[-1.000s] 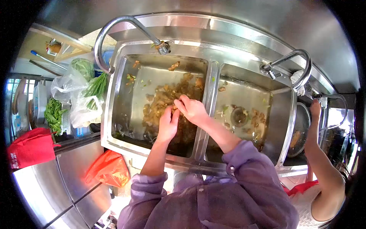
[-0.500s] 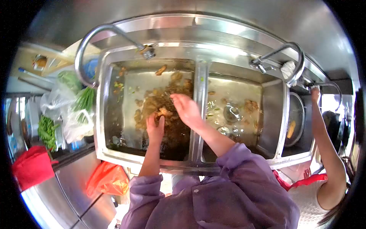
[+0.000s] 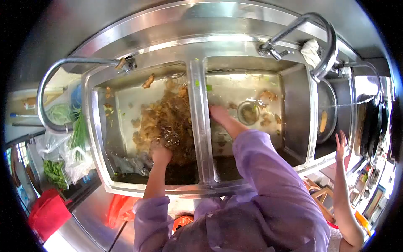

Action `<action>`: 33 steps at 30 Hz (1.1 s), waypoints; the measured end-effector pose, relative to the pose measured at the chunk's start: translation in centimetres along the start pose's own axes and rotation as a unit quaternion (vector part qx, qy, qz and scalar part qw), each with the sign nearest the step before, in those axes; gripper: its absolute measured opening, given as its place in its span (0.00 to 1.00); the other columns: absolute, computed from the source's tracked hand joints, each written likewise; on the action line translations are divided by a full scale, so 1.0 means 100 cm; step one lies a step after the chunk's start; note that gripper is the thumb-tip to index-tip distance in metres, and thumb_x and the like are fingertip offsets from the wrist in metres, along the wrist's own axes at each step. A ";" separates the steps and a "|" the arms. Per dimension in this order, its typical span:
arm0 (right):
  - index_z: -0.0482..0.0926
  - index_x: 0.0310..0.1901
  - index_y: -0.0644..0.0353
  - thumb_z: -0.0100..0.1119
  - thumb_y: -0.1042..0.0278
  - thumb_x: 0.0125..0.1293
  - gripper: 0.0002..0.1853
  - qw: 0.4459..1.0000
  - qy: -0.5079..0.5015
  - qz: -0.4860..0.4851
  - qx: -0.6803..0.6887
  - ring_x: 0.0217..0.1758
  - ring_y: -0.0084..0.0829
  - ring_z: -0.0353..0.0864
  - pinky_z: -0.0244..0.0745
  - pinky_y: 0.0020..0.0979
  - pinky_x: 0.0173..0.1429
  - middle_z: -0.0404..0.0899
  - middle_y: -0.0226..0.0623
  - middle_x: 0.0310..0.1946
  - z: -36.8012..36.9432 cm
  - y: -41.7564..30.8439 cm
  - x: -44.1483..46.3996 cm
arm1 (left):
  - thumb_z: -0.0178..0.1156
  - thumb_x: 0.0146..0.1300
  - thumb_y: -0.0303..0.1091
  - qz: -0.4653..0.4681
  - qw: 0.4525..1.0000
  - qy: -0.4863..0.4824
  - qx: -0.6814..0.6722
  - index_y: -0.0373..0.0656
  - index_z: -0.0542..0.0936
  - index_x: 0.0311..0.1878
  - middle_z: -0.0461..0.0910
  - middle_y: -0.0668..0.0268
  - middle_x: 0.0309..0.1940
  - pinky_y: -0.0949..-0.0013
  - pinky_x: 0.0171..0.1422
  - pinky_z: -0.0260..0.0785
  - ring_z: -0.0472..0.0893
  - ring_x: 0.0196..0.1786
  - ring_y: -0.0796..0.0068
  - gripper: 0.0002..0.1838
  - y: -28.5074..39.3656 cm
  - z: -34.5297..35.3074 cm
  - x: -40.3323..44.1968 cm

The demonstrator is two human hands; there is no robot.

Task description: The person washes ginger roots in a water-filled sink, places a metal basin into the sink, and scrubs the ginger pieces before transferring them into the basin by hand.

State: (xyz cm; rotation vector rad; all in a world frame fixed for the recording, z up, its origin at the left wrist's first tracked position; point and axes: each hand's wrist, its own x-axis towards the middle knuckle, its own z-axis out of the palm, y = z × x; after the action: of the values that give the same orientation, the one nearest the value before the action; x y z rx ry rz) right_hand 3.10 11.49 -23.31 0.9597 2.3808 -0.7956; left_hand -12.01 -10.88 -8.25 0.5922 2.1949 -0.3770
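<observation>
Brown, lumpy food pieces (image 3: 168, 113), whose exact kind I cannot make out, lie heaped in murky water in the left sink basin (image 3: 98, 138). At the near side of this heap, my left hand (image 3: 161, 154) dips into the water, its fingers hidden. My right hand (image 3: 219, 114) reaches low into the right sink basin (image 3: 296, 105), close to the divider (image 3: 197, 122). Its fingertips are hard to make out there. Shallow water with a few brown scraps (image 3: 268, 95) surrounds a round drain (image 3: 248, 112) to the right of that hand.
Curved taps arch over the left (image 3: 42, 96) and right (image 3: 329, 38) basins. Plastic bags (image 3: 77, 157) and green stalks (image 3: 78, 134) stand at the left. A smaller basin at the right holds a yellowish piece (image 3: 323, 122). Beside it is another person's raised hand (image 3: 341, 145).
My right hand has crossed from the left basin into the right one. My left hand has sunk lower beside the heap. The other person's hand has come away from the far tap.
</observation>
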 end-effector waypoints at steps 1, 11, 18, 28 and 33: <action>0.72 0.44 0.61 0.39 0.66 0.59 0.15 0.995 -0.084 -0.026 0.039 0.47 0.46 0.72 0.70 0.39 0.45 0.73 0.43 0.45 -0.024 -0.006 -0.014 | 0.51 0.54 0.41 0.006 1.000 -0.001 0.005 0.43 0.61 0.56 0.69 0.49 0.46 0.59 0.50 0.63 0.68 0.51 0.53 0.26 -0.001 -0.006 -0.006; 0.69 0.45 0.56 0.48 0.60 0.58 0.15 0.898 0.302 -0.211 0.242 0.33 0.38 0.76 0.74 0.33 0.38 0.72 0.40 0.38 -0.155 -0.089 -0.153 | 0.53 0.56 0.35 0.172 0.868 0.241 -0.398 0.36 0.71 0.45 0.71 0.55 0.42 0.68 0.50 0.61 0.71 0.44 0.64 0.16 0.023 -0.011 -0.042; 0.72 0.44 0.57 0.47 0.58 0.57 0.16 0.906 0.342 0.148 0.198 0.33 0.34 0.77 0.73 0.33 0.41 0.76 0.41 0.31 -0.133 0.059 -0.099 | 0.53 0.56 0.34 0.152 0.842 0.254 -0.452 0.36 0.71 0.45 0.74 0.59 0.39 0.72 0.48 0.62 0.72 0.42 0.69 0.15 0.024 -0.006 -0.037; 0.66 0.53 0.46 0.50 0.48 0.54 0.25 0.944 0.179 0.269 -0.065 0.62 0.44 0.51 0.61 0.41 0.57 0.53 0.42 0.60 -0.069 0.120 -0.013 | 0.52 0.56 0.30 0.145 0.870 0.221 -0.416 0.36 0.73 0.42 0.74 0.60 0.37 0.73 0.46 0.62 0.72 0.40 0.72 0.11 0.006 0.017 -0.041; 0.70 0.43 0.55 0.50 0.63 0.57 0.13 0.974 0.160 0.121 0.101 0.48 0.36 0.69 0.69 0.38 0.50 0.70 0.38 0.45 -0.058 0.096 -0.030 | 0.52 0.57 0.29 0.190 0.844 0.229 -0.445 0.37 0.73 0.40 0.74 0.64 0.34 0.76 0.43 0.62 0.71 0.36 0.78 0.09 0.027 -0.005 -0.051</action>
State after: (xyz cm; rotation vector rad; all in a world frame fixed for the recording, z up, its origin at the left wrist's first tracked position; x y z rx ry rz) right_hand 11.00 19.55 -20.58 1.5333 2.4087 -0.8533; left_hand -8.04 -9.79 -4.13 0.5827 2.2828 1.0542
